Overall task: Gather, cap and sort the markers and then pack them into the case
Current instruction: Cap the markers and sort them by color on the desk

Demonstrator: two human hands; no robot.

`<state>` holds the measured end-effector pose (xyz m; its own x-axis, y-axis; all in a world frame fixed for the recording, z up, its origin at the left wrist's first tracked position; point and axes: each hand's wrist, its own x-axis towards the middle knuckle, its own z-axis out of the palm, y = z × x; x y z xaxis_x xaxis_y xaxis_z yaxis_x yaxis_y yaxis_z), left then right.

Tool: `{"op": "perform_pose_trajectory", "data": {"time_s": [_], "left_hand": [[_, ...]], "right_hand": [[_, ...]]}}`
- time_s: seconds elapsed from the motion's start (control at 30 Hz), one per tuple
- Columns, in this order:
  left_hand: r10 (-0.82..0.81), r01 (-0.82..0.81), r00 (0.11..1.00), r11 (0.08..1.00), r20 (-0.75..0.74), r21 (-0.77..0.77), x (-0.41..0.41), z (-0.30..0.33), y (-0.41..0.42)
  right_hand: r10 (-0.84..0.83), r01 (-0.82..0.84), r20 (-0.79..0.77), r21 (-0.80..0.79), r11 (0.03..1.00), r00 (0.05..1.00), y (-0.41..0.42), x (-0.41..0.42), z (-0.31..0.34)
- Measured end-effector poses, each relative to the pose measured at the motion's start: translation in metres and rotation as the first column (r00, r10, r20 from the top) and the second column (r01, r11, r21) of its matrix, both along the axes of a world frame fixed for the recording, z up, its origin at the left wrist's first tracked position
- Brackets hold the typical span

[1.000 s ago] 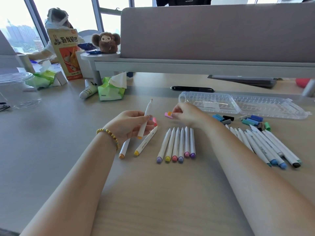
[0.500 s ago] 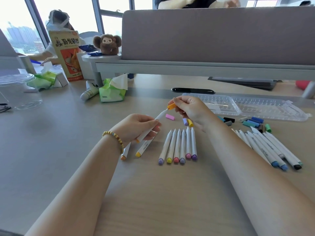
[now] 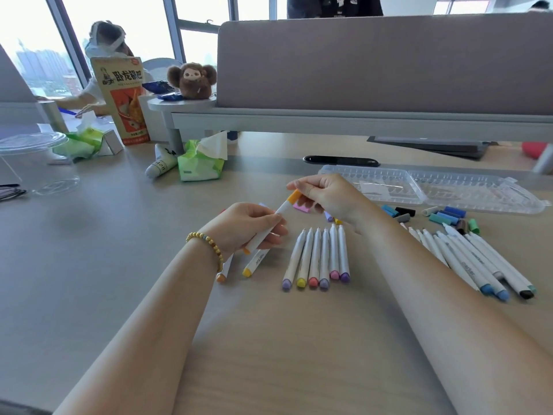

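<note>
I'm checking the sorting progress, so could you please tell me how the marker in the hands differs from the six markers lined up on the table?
The held marker is lifted and tilted, with an orange cap at its tip; the row of six lies flat, tips uncapped. Both have white barrels.

1. One wide-angle camera rides on my head, looking forward and down along both forearms.
2. It sits close above the surface point(image 3: 269, 339); my hands fall mid-frame.
3. Its upper edge reaches the grey partition point(image 3: 383, 64) and windows point(image 3: 33, 34) beyond.
</note>
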<state>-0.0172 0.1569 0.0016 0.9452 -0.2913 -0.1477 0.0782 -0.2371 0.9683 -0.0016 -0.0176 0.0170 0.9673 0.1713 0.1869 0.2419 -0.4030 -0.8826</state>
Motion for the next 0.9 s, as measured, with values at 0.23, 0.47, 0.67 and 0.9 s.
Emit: {"op": "perform_pose_trajectory", "data": {"time_s": [0.23, 0.47, 0.67, 0.9], "left_hand": [[0.081, -0.076, 0.996, 0.991, 0.043, -0.111, -0.003, 0.004, -0.004], [0.128, -0.117, 0.989, 0.984, 0.078, -0.134, -0.005, 0.010, -0.008], [0.139, -0.391, 0.865, 0.790, 0.482, 0.473, 0.007, 0.009, 0.012], [-0.101, -0.287, 0.928, 0.420, 0.359, 0.861, 0.010, -0.004, 0.022]], "right_hand": [[-0.111, 0.122, 0.215, -0.041, 0.992, 0.970, 0.018, 0.003, -0.008], [-0.083, 0.097, 0.239, -0.045, 0.994, 0.967, 0.024, 0.001, -0.001], [-0.109, 0.120, 0.195, -0.045, 0.992, 0.975, 0.025, 0.004, -0.005], [-0.280, 0.282, 0.106, -0.009, 0.959, 0.954, -0.005, 0.012, -0.009]]}}
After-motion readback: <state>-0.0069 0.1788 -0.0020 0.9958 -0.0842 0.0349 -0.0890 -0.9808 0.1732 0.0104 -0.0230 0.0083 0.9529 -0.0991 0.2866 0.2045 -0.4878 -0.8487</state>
